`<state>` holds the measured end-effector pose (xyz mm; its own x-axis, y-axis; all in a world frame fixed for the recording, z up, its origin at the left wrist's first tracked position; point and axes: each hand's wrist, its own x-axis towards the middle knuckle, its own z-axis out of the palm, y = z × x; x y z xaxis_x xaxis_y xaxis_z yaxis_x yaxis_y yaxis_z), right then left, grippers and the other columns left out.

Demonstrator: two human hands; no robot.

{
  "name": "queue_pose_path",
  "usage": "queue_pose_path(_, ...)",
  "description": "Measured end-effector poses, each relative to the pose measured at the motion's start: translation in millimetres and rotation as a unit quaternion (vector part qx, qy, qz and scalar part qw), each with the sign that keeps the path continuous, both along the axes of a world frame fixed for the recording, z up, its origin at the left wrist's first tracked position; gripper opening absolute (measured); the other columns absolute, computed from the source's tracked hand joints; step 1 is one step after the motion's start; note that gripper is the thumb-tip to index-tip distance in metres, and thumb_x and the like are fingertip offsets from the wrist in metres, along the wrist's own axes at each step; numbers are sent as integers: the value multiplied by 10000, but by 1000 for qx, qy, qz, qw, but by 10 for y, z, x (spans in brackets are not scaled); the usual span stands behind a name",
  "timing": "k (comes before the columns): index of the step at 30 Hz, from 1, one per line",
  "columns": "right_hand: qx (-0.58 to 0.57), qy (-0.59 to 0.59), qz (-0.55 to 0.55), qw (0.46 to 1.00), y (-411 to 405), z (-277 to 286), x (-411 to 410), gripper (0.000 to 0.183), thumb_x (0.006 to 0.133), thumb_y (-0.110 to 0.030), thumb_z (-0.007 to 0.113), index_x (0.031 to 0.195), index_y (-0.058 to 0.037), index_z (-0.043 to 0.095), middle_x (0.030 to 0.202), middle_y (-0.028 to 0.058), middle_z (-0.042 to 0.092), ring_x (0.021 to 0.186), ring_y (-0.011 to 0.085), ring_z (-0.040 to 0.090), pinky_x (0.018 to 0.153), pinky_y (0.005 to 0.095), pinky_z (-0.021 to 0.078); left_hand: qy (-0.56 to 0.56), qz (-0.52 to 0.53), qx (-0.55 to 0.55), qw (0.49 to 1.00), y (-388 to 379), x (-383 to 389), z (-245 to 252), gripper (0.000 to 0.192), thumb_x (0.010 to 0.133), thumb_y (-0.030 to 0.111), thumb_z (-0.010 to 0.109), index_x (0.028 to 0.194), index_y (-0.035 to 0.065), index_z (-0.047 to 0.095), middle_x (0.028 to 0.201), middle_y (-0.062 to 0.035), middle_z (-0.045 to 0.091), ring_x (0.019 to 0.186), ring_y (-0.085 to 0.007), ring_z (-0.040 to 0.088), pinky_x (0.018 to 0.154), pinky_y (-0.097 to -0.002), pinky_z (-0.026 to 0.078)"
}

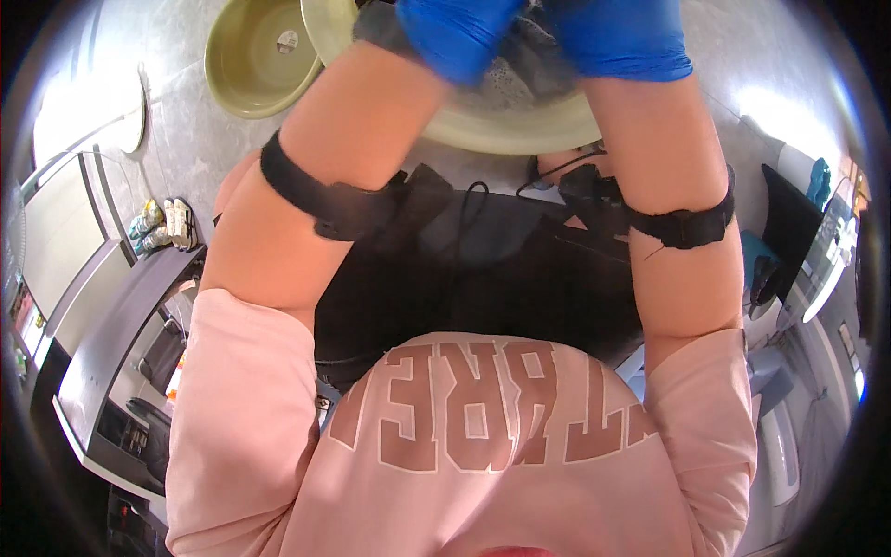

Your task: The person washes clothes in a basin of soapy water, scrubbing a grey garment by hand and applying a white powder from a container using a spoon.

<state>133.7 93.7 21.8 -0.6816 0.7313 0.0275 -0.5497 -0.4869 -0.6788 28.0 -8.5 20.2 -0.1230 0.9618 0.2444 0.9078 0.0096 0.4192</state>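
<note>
Both hands reach to the top edge of the view over a pale green plastic basin (501, 132). My left hand (459, 35) wears a blue glove and is slightly blurred. A matching blue glove covers my right hand (619, 38). Between them lies a dark wet cloth (532, 59), with suds (501, 76) on the water beside it. The picture's top edge cuts off the fingers of both hands, so their grip on the cloth is hidden.
A second green basin (261, 63) stands on the grey tiled floor (174, 42) at upper left. Shoes (179, 223) sit by a dark cabinet (132, 313) on the left. Black straps (299, 177) with attached devices circle both forearms, and a black cable (459, 230) hangs between them.
</note>
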Motion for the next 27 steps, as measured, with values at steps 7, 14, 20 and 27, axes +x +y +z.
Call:
queue_pose_path(7, 282, 104, 98, 949, 133, 213, 26, 143, 978, -152, 569, 1038, -31, 614, 890, 55, 628, 716, 150, 599, 666, 232, 513, -109, -72, -35, 991, -29, -267, 12, 289, 906, 145, 600, 1172, 32, 602, 1023, -113, 639, 937, -236, 631, 784, -310, 512)
queue_pose_path(14, 234, -208, 26, 949, 1, 584, 193, 542, 830, -219, 764, 1288, -2, 572, 1113, 123, 672, 997, 190, 647, 881, 311, 537, -157, -83, -61, 982, -50, -551, -23, 279, 931, 120, 551, 1190, 23, 586, 1033, -104, 625, 936, -211, 618, 784, -298, 504)
queue_pose_path(20, 458, -315, 192, 809, 524, 602, 464, 512, 815, -193, 764, 1265, -3, 611, 1155, 117, 673, 1025, 204, 647, 925, 334, 529, -82, -82, -69, 991, 105, -547, -23, 274, 953, 98, 508, 1206, 15, 572, 1041, -95, 613, 935, -190, 608, 785, -287, 497)
queue_pose_path(27, 417, -378, 56, 824, 663, 448, 444, 272, 880, -127, 682, 1113, 12, 689, 976, 100, 712, 853, 165, 658, 772, 303, 546, -65, -109, -36, 991, 20, 36, -106, 438, 825, 295, 784, 1102, -8, 634, 1004, -224, 682, 938, -415, 658, 796, -422, 535)
